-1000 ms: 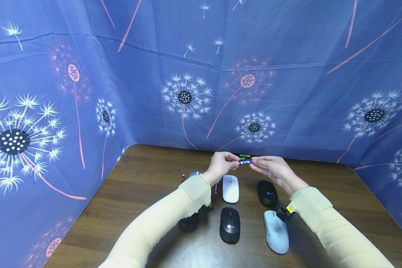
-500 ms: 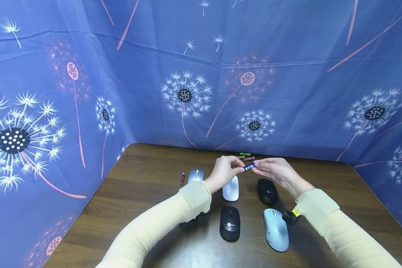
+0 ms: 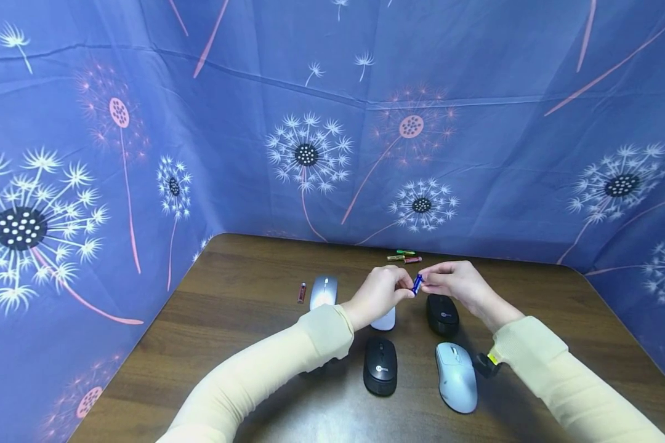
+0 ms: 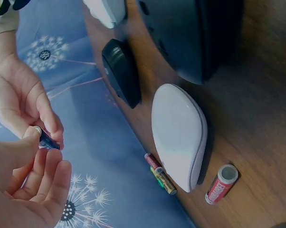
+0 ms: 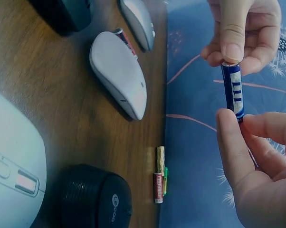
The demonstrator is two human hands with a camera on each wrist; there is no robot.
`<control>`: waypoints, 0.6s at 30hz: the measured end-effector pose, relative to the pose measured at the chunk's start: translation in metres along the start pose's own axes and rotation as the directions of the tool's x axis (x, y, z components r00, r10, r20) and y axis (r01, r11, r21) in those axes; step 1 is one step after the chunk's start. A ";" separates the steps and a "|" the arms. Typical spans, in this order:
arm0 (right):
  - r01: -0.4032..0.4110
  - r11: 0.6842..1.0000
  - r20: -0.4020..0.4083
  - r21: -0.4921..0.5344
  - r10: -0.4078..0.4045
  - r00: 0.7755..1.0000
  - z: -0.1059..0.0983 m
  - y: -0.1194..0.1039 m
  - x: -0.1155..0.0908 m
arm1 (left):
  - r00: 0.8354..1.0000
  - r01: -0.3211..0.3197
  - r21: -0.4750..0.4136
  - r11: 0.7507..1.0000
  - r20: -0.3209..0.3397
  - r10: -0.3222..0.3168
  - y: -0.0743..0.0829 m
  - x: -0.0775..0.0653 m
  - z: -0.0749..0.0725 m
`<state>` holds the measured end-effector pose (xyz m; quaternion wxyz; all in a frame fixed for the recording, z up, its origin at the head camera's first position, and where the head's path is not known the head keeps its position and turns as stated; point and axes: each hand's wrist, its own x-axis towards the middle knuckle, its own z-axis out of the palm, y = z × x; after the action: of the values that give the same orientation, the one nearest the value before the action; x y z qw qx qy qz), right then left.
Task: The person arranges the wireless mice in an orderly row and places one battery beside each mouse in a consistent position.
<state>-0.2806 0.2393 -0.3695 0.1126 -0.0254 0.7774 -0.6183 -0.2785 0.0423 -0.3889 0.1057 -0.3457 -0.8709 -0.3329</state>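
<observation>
A blue AAA-size battery (image 3: 417, 285) with a white printed band (image 5: 236, 90) is held up over the far part of the table. My left hand (image 3: 381, 292) pinches one end of it between thumb and fingers. At the opposite end, the fingertips of my right hand (image 3: 457, 284) grip it; in the right wrist view the thumb and forefinger close round that tip. Beneath the hands are a white mouse (image 5: 118, 76), partly hidden by the left hand in the head view, and a black mouse (image 3: 442, 315).
Behind the hands lie a gold battery (image 3: 396, 258), a red one (image 3: 412, 260) and a green one (image 3: 405, 251). Another red battery (image 3: 302, 293) lies left of a grey mouse (image 3: 324, 291). Nearer stand a black mouse (image 3: 380, 366) and a pale blue mouse (image 3: 457, 378). A blue cloth (image 3: 332, 123) hangs behind.
The blue battery has turned from nearly level to steeply tilted between the hands. Both hands have come slightly nearer, uncovering the small batteries at the back.
</observation>
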 end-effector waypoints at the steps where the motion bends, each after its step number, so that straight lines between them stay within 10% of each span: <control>1: 0.009 0.999 0.002 -0.031 -0.009 1.000 0.000 0.000 0.000 | 1.000 -0.016 0.019 1.000 0.003 0.016 0.000 -0.001 0.000; 18: 0.081 0.952 0.018 -0.296 -0.080 0.997 0.001 0.006 0.006 | 0.986 -0.164 0.285 0.944 0.088 0.144 0.002 -0.002 0.011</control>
<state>-0.2853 0.2390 -0.3765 0.0845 -0.0754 0.8594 -0.4987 -0.2751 0.0495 -0.3975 0.1523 -0.4041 -0.8838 -0.1801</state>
